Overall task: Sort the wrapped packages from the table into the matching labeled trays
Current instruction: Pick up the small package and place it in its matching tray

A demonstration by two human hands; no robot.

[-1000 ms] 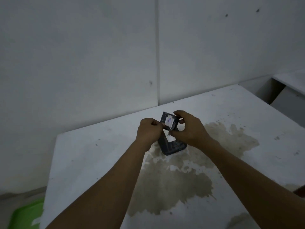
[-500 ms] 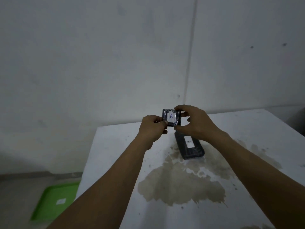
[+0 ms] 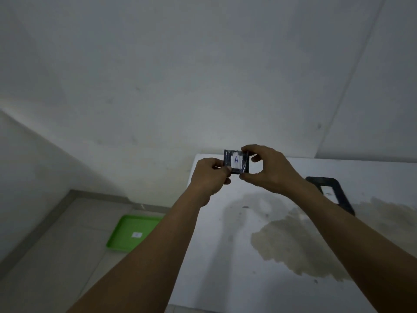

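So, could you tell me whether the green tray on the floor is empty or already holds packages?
Empty, apart from a small white label: the green tray shows bare green inside, though an arm hides its right edge.

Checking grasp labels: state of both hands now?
Left hand: closed, pinching the left edge of the small package marked A.
Right hand: closed on the same package's right edge.

dark package (image 3: pixel 236 161) with a white label and blue "a"; green tray (image 3: pixel 126 236); white table (image 3: pixel 221 267) with a brown stain.
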